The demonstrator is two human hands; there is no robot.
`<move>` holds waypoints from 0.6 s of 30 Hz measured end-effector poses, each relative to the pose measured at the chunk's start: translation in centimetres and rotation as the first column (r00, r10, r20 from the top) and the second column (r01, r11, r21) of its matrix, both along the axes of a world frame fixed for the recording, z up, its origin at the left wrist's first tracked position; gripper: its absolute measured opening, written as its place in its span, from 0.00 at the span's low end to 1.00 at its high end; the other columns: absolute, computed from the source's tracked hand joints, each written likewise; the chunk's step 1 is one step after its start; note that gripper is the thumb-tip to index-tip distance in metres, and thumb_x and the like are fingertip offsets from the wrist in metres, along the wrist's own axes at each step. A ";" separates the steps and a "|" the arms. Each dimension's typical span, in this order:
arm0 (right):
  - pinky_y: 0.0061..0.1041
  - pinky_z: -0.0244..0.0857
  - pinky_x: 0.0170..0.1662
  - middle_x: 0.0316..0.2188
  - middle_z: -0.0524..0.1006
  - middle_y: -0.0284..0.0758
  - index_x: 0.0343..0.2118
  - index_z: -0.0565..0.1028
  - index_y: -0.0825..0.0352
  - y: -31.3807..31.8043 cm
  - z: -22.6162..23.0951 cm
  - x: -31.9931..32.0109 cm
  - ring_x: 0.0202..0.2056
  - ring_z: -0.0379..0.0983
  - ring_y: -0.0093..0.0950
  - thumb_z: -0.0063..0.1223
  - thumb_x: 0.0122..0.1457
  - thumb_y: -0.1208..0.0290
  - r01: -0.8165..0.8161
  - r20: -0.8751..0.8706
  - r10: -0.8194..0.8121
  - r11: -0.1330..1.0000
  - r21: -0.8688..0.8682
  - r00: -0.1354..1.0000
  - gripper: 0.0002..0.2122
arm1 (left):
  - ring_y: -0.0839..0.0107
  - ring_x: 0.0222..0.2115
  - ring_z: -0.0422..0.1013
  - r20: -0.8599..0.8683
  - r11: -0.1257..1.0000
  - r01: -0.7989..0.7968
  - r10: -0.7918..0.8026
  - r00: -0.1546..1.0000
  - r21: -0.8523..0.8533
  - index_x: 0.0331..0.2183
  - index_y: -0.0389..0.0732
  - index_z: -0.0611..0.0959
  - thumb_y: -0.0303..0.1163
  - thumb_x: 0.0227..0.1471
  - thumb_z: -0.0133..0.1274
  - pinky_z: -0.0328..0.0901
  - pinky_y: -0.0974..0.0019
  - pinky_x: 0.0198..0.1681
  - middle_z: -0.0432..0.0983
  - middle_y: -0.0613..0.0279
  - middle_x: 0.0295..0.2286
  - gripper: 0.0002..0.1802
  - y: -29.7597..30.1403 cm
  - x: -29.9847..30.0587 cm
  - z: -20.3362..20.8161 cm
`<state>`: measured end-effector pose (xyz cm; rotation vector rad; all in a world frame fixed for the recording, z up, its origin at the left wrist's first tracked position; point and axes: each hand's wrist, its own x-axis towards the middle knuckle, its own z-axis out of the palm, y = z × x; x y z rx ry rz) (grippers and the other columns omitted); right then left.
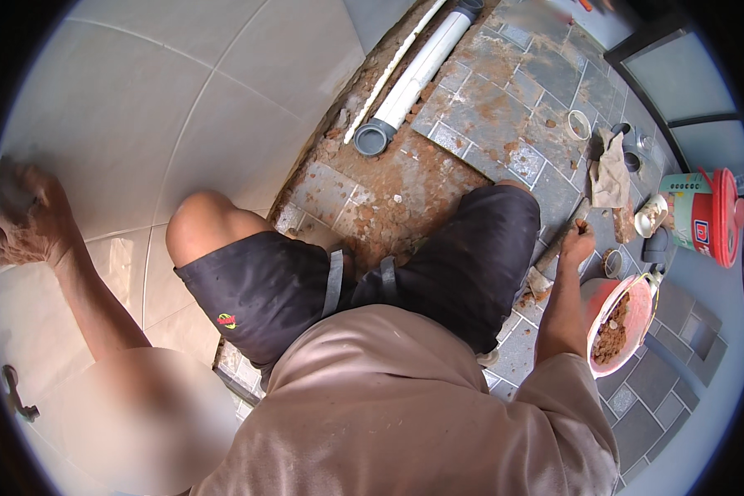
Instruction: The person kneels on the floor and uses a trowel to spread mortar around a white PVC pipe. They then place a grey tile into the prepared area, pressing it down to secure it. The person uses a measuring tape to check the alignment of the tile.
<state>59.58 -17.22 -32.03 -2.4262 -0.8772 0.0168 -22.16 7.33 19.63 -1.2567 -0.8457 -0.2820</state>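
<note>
Grey-brown stick-like tool point(553, 252) slants up-right through the nearer right hand point(576, 241), fingers curled round it; left hand point(40, 219) by wall tiles point(124, 107), grasp unclear.

1. One left hand point(45, 217) and one right hand point(577, 244): two hands in all.
2. One stick-like tool point(583, 212).
3. One thick white pipe point(426, 73), with two grey end fittings point(374, 137).
4. One thin white strip point(394, 71).
5. Two buckets: one pink bucket point(638, 307) and one red-and-green bucket point(688, 211).
6. One cloth point(610, 175).
7. One small white cup point(651, 217).
8. One grey pipe elbow point(655, 246).
9. One dark handle point(12, 388).
10. One shirt point(388, 397) and one pair of shorts point(260, 289).
11. Many floor tiles point(554, 70), too many to count exactly.
</note>
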 end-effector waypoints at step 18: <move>0.39 0.64 0.63 0.59 0.74 0.45 0.51 0.82 0.69 0.8 -1.7 -0.6 0.57 0.71 0.46 0.58 0.63 0.69 -0.217 0.174 0.299 0.900 -0.379 0.938 0.16 | 0.58 0.46 0.67 0.163 0.919 -0.351 0.380 0.911 -0.178 0.33 0.66 0.89 0.47 0.46 0.56 0.55 0.48 0.52 0.82 0.71 0.35 0.11 -0.6 -2.9 1.3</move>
